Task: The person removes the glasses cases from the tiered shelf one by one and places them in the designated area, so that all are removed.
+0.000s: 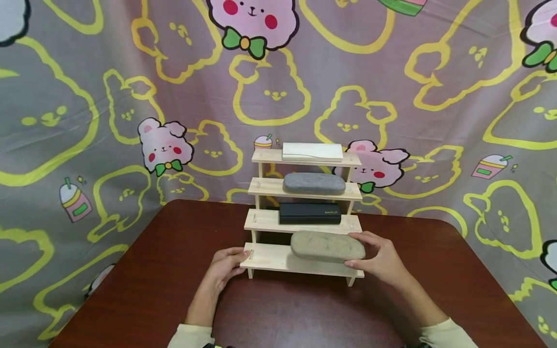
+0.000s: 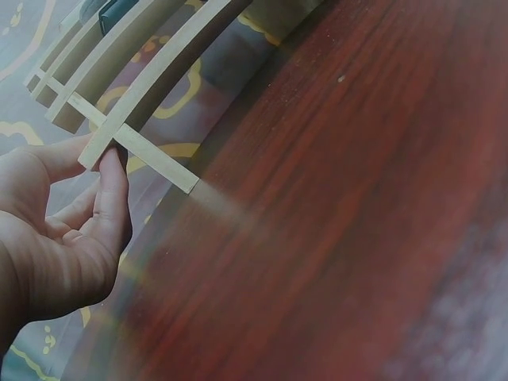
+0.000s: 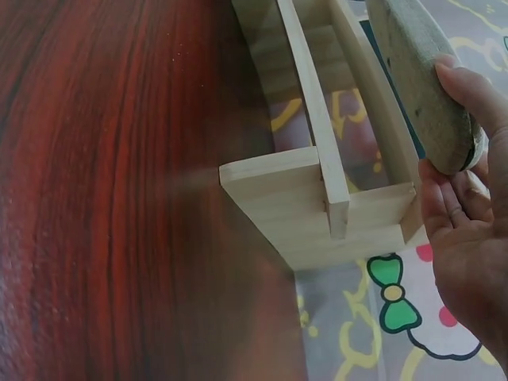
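dark red table (image 1: 143,290) against a cartoon-print backdrop cloth (image 1: 87,96); on it a four-tier wooden stepped rack (image 1: 265,221), light bare wood, looks easy to tip or slide if pushed, hence probably the bracing hand; tiers top to bottom: white case (image 1: 312,152), grey felt case (image 1: 314,183), black case (image 1: 310,213), tan felt case (image 1: 327,246); one case per tier, each lying flat lengthwise, all toward the right half of their boards; tan felt case sits on the lowest tier, right end just at the board's end; judgement: light, stiff shell under soft fuzzy felt, decent friction, not fragile; best taken at the rounded right end, thumb one side and fingers the other, as it's gripped now; right hand (image 1: 379,261) curled round that end, thumb at the front, fingers behind; right wrist view confirms the pinch on the case's end; left hand (image 1: 226,266) pinches the left end of the lowest board, thumb on top and fingers under, per the left wrist view; cream sleeves at both wrists.
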`<state>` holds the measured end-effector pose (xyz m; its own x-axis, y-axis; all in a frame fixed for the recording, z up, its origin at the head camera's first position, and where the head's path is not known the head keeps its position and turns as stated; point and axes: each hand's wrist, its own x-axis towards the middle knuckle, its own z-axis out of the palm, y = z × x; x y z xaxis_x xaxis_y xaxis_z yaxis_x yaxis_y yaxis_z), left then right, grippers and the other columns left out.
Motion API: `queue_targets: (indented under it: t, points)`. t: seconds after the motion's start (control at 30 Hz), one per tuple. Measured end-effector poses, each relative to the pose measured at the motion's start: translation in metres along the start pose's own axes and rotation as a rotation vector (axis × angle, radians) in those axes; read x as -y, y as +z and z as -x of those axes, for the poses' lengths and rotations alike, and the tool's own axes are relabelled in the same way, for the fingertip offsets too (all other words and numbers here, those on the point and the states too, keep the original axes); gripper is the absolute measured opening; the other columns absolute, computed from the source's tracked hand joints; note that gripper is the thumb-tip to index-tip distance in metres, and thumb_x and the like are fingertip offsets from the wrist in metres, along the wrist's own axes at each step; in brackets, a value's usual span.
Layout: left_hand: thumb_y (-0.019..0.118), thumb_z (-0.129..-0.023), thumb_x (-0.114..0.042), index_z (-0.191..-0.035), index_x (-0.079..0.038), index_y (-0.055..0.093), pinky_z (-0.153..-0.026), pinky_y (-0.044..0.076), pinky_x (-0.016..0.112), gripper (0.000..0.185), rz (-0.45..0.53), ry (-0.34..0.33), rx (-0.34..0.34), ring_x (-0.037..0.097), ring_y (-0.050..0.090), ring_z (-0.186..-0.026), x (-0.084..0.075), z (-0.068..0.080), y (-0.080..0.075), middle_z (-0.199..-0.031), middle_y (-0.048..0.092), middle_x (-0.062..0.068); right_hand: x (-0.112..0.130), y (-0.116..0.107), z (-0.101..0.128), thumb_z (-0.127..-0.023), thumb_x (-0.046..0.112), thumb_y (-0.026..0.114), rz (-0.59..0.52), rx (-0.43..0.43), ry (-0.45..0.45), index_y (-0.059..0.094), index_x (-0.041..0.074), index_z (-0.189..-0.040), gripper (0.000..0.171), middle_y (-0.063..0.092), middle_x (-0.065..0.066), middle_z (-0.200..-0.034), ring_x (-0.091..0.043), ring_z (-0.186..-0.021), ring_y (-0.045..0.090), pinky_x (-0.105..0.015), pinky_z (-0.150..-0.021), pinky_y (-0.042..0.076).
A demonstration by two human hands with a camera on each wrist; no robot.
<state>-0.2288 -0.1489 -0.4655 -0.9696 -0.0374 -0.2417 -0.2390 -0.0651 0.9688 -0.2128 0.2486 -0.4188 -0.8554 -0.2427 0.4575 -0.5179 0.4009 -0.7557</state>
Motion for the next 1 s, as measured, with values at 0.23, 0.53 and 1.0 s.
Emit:
queue_targets:
  t: [0.23, 0.53, 1.0]
  points:
    - [0.069, -0.093, -0.007, -0.126, 0.013, 0.060, -0.057, 0.052, 0.014, 0.040, 0.008, 0.002, -0.003, 0.006, 0.064, -0.069, 0.000, 0.000, 0.000, -0.080, 0.069, 0.000, 0.003, -0.007, -0.001, -0.069, 0.009, 0.094, 0.084, -0.004, 0.016, 0.070, 0.006, -0.124, 0.060, 0.070, -0.001, -0.108, 0.001, -0.092, 0.061, -0.017, -0.076, 0.053]
    - [0.068, -0.093, -0.007, -0.126, 0.013, 0.060, -0.057, 0.053, 0.015, 0.040, 0.007, -0.002, 0.003, 0.006, 0.065, -0.070, 0.001, -0.001, 0.000, -0.080, 0.070, -0.001, 0.007, -0.016, -0.005, -0.070, 0.005, 0.092, 0.067, -0.016, 0.002, 0.069, 0.004, -0.125, 0.060, 0.067, 0.016, -0.108, 0.001, -0.091, 0.062, -0.018, -0.076, 0.054]
    - [0.068, -0.094, -0.008, -0.128, 0.013, 0.059, -0.057, 0.052, 0.014, 0.041, 0.002, -0.003, 0.004, 0.005, 0.064, -0.070, 0.000, 0.000, -0.001, -0.081, 0.069, -0.001, 0.013, -0.027, -0.013, -0.070, 0.003, 0.092, 0.074, -0.046, 0.022, 0.067, 0.002, -0.129, 0.064, 0.065, 0.025, -0.111, 0.000, -0.093, 0.061, -0.016, -0.075, 0.054]
